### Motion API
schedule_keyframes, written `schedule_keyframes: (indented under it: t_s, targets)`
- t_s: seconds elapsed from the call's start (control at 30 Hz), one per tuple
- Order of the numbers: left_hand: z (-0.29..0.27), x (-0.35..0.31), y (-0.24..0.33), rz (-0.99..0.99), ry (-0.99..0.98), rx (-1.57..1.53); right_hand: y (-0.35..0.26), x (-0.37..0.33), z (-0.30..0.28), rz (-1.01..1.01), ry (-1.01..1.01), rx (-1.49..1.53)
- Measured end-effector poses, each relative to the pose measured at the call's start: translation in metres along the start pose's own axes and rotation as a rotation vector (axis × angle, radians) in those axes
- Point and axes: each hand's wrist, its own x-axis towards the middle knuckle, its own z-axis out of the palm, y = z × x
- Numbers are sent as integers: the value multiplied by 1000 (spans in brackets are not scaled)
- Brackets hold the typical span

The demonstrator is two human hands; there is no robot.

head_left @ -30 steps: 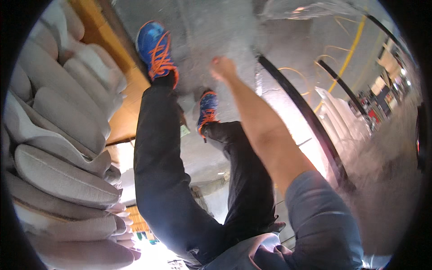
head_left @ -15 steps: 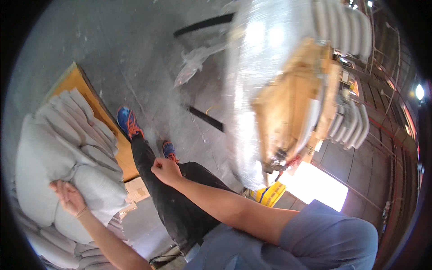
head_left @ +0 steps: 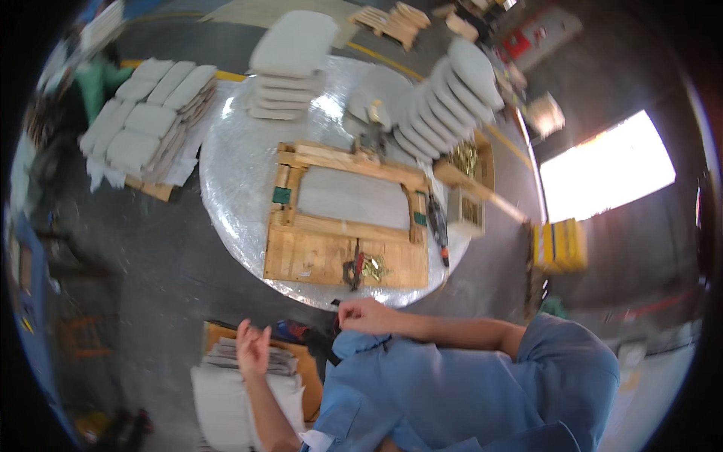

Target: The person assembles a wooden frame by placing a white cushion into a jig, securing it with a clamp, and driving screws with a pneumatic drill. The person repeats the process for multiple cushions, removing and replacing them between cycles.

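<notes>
My left hand (head_left: 253,346) is raised with its fingers apart and nothing in it, over a stack of grey padded pieces (head_left: 222,399) on cardboard at the lower left. My right hand (head_left: 365,315) is curled into a loose fist in front of my body, close to the table's near edge; nothing shows in it. Ahead stands a round table (head_left: 233,226) wrapped in clear film. On it lies a wooden frame fixture (head_left: 339,226) around a grey padded panel (head_left: 354,197). Small brass-coloured pieces (head_left: 374,267) lie beside a dark and red tool (head_left: 352,270) on the fixture's near board.
A corded-looking power tool (head_left: 437,226) lies right of the fixture. Grey cushion stacks (head_left: 292,56) (head_left: 452,98) stand at the table's far side. Boxes of metal pieces (head_left: 471,160), a yellow box (head_left: 559,247), a loaded pallet (head_left: 151,124) and a person in green (head_left: 94,87) surround it.
My view has swung up from the floor to the table. My left hand has come up off the grey padded stack. The right hand stays curled.
</notes>
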Motion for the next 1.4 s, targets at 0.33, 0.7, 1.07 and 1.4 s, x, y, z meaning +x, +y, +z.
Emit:
schedule_keyframes:
  t_s: [0.33, 0.7, 1.07, 1.4]
  targets:
    - [250, -4, -180, -342, -5, 209, -2, -46, -82, -306, 407, -224]
    - [273, 1, -169, -228, 1, 0, 91, -87, -153, -142, 220, -138]
    - [376, -82, -19, 261, -209, -242, 99, -46, -197, -229, 187, -86]
    - [185, 47, -111, 353, 692, 837, 126, -60, -212, -142, 232, -63]
